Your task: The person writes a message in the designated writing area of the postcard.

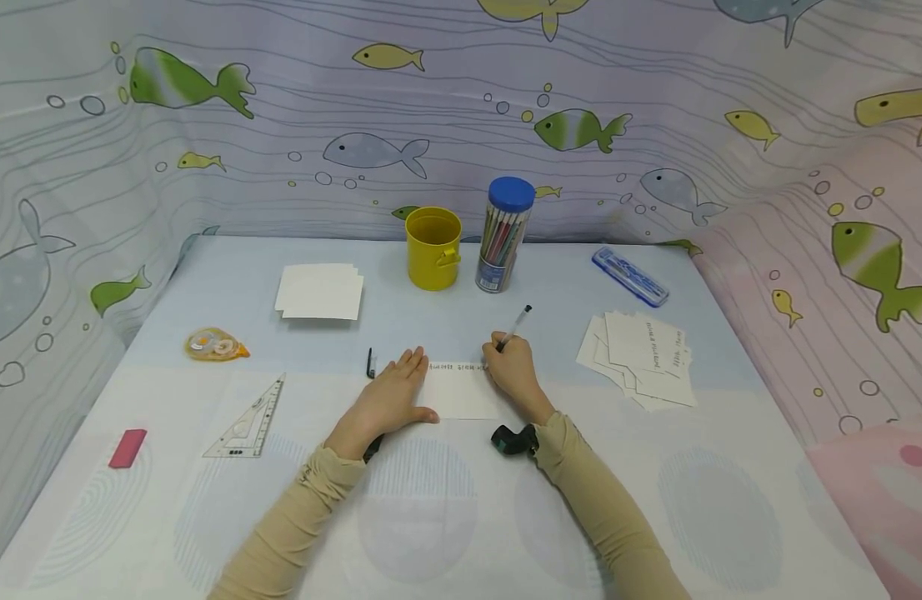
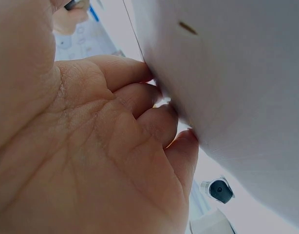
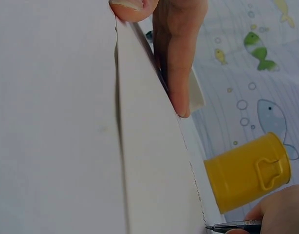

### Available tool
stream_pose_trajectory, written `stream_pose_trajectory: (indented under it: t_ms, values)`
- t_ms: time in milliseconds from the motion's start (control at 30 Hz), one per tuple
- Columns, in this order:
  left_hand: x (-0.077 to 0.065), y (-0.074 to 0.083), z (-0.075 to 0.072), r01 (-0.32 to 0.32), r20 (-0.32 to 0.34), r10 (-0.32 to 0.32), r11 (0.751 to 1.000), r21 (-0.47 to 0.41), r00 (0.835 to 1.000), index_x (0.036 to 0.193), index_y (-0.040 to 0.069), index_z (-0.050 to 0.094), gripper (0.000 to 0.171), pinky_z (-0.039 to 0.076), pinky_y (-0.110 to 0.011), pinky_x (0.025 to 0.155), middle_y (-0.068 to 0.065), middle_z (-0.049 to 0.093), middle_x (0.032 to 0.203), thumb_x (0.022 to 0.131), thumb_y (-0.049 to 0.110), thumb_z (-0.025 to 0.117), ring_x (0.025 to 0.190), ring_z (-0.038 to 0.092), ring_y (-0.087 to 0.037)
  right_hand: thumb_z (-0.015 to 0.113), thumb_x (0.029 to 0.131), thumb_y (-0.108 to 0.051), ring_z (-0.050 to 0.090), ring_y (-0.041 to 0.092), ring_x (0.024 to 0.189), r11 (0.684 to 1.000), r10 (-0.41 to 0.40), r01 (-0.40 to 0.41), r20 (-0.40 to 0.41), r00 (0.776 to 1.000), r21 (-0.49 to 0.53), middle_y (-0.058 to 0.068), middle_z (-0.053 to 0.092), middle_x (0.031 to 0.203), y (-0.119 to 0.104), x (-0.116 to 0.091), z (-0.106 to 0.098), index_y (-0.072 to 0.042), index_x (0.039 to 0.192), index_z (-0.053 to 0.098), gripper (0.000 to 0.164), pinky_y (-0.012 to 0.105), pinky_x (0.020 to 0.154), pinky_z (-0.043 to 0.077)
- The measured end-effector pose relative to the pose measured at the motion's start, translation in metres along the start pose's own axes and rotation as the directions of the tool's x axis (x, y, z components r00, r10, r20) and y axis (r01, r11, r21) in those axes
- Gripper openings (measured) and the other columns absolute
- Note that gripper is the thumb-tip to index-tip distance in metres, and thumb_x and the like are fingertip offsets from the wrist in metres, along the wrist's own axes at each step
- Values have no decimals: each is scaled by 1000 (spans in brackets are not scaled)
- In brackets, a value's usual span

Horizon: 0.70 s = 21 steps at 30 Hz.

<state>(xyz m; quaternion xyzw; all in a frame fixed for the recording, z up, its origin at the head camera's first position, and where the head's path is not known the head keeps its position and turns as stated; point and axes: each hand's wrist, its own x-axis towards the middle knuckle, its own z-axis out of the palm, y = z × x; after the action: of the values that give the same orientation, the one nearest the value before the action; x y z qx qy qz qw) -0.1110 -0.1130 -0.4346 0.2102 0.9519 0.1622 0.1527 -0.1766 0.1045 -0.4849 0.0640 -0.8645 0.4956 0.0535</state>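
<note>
A white card (image 1: 461, 402) lies in front of me, with a line of handwriting along its far edge. My left hand (image 1: 389, 396) rests on the card's left side, fingers stretched forward and thumb out on the near corner. Near the card's upper right, my right hand (image 1: 518, 371) holds a black-tipped pen (image 1: 515, 327). In the right wrist view the pen's point (image 3: 210, 227) touches the card at the end of the written line. Left of the left fingertips lies a black pen cap (image 1: 370, 363). The left wrist view shows the left palm (image 2: 91, 141) close up.
Stacked blank cards (image 1: 322, 293) lie back left; written cards (image 1: 641, 358) spread out at right. A yellow bucket (image 1: 433, 250), pencil jar (image 1: 503, 237) and blue case (image 1: 629, 277) stand or lie behind. At left are correction tape (image 1: 213, 344), set square (image 1: 247, 423) and a red block (image 1: 127, 448).
</note>
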Motion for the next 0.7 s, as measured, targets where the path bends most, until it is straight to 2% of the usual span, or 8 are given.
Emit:
stream_pose_trajectory:
  t_ms: [700]
  values:
    - [1,0,-1,3,2,-3,1000,1,1000,149,-9,25,96,22,-53,120,-24,17,159,83,45,71,149,16,-39,45,88,-4,12,8,45,999,0,-1,-31,1000,-33,-7,17,47,-2,1,1,-15,54,25,41,19,43,12]
